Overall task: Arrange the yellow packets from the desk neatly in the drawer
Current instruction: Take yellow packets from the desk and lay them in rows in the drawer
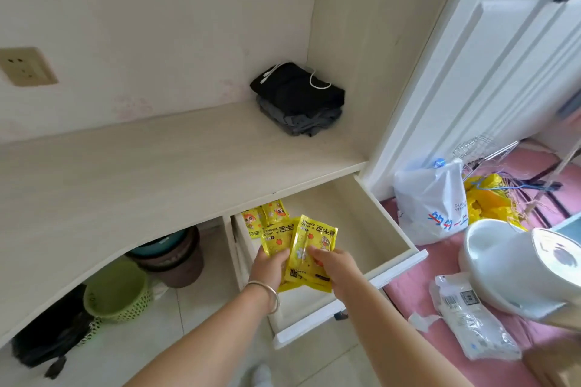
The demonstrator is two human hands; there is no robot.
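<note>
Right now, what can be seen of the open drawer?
The drawer is pulled out from under the desk, a pale wood-look box with a white front panel. Two yellow packets lie at its back left. Both hands, left and right, hold more packets above it.

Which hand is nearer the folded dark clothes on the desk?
Right, marginally. The right hand holds packets over the drawer, more nearly below the folded clothes; the left hand sits beside it, further leftward.
</note>
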